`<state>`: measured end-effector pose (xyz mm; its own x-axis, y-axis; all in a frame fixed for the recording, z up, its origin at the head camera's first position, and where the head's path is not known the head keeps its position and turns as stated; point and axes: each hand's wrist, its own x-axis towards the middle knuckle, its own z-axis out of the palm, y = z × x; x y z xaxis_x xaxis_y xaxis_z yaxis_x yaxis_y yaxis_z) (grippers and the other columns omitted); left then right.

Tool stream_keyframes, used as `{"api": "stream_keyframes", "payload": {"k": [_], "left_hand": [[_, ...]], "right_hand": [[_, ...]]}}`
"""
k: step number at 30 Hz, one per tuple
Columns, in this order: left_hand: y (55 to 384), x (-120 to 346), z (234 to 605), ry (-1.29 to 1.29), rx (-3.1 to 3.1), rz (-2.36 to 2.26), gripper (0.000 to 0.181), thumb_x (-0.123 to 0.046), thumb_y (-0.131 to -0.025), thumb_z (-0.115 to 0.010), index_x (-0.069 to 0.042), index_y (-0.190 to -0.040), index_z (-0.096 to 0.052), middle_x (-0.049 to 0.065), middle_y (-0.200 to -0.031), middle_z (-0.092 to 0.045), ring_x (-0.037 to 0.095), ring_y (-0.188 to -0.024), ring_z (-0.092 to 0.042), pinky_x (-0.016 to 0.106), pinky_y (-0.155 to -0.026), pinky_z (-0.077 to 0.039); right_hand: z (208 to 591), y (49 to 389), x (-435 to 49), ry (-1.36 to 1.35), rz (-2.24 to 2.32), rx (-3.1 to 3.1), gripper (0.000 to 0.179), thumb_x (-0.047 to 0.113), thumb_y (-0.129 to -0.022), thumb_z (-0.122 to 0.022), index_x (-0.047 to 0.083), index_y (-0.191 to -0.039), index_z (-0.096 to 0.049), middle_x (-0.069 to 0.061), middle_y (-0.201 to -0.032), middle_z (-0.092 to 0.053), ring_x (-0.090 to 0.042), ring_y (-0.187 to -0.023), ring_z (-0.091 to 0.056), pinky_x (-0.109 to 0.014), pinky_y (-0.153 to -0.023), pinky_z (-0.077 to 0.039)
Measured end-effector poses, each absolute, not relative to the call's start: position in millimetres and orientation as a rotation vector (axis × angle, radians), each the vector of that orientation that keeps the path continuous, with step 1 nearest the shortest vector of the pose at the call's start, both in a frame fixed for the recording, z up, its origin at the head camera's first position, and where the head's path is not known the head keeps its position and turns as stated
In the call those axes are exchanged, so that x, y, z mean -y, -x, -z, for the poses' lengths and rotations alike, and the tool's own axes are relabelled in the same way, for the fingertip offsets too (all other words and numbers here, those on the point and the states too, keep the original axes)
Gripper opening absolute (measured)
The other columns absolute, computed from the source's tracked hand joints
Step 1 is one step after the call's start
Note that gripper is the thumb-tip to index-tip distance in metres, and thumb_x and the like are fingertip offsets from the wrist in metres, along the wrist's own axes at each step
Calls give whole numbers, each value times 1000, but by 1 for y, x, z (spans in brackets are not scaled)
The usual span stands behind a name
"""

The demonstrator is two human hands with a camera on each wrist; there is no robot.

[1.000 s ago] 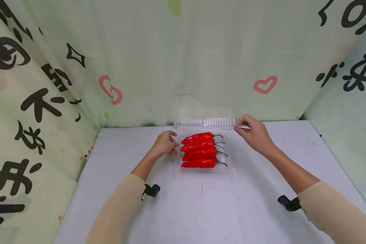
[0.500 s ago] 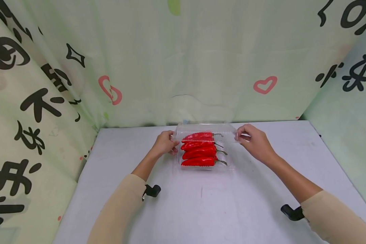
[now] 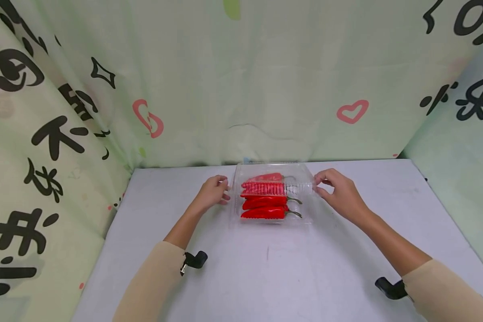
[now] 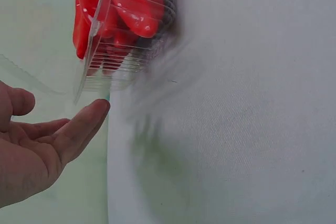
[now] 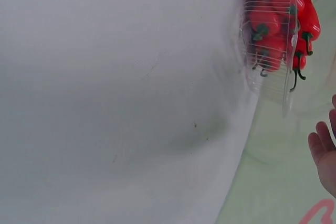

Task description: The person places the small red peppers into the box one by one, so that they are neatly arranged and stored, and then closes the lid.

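Several long red chili peppers [image 3: 263, 213] with green stems lie side by side in a clear plastic clamshell box [image 3: 307, 214] on the table. Its hinged transparent lid [image 3: 267, 188] slants over the rear peppers, and its ribbed front wall hangs above the middle ones. My right hand [image 3: 340, 191] pinches the lid's right corner between thumb and forefinger. On the other side, my left hand [image 3: 212, 191] is just left of the box, apart from it. The left wrist view shows the left fingers [image 4: 79, 129] extended below the ribbed box wall [image 4: 123, 59].
A white table [image 3: 273, 277] bears the box near its back edge. Behind it hangs a pale green curtain [image 3: 193, 89] with dark characters and pink hearts, which also runs along both sides. Black wrist-camera mounts [image 3: 196, 259] jut from both sleeves.
The lid has swung from standing behind the peppers forward and down over the rear ones. My right hand came down with it. My left hand has drawn slightly away to the left.
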<state>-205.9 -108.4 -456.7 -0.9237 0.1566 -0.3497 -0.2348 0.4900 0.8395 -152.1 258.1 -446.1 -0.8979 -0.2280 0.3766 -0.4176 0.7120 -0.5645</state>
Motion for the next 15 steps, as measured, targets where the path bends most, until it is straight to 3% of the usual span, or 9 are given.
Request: {"api": "stream_keyframes", "payload": {"k": [2, 6, 11, 15], "left_hand": [[200, 111, 453, 54, -2329, -1438, 50, -29, -111, -46, 0, -151, -45, 20, -131, -64, 32, -104, -73, 35, -84, -65], [186, 115, 446, 47, -2270, -1454, 54, -35, -110, -44, -1, -152, -44, 20, -136, -62, 34, -110, -71, 38, -90, -64], [170, 117, 443, 31, -2242, -1450, 57, -36, -108, -42, -1, -153, -41, 19, -137, -61, 35, -113, -70, 41, -91, -63], [160, 118, 443, 14, -2261, -1403, 59, -34, -105, -44, -1, -154, -40, 19, -141, -59, 36, -116, -68, 43, -92, -63]], "right_hand": [[448, 149, -260, -521, -956, 2634, 27, -7, -85, -78, 8, -104, -67, -5, -108, -69, -20, -103, -64, -27, -95, -57], [452, 141, -262, -548, -945, 2617, 30, -11, -85, -75, 8, -108, -69, -5, -111, -70, -19, -105, -63, -2, -93, -44], [460, 132, -266, -562, -951, 2625, 31, -11, -87, -70, 8, -111, -71, -5, -115, -70, -19, -106, -64, -4, -93, -47], [463, 124, -268, -552, -985, 2705, 26, -5, -92, -69, 11, -113, -72, -5, -122, -68, -21, -112, -63, -23, -93, -59]]}}
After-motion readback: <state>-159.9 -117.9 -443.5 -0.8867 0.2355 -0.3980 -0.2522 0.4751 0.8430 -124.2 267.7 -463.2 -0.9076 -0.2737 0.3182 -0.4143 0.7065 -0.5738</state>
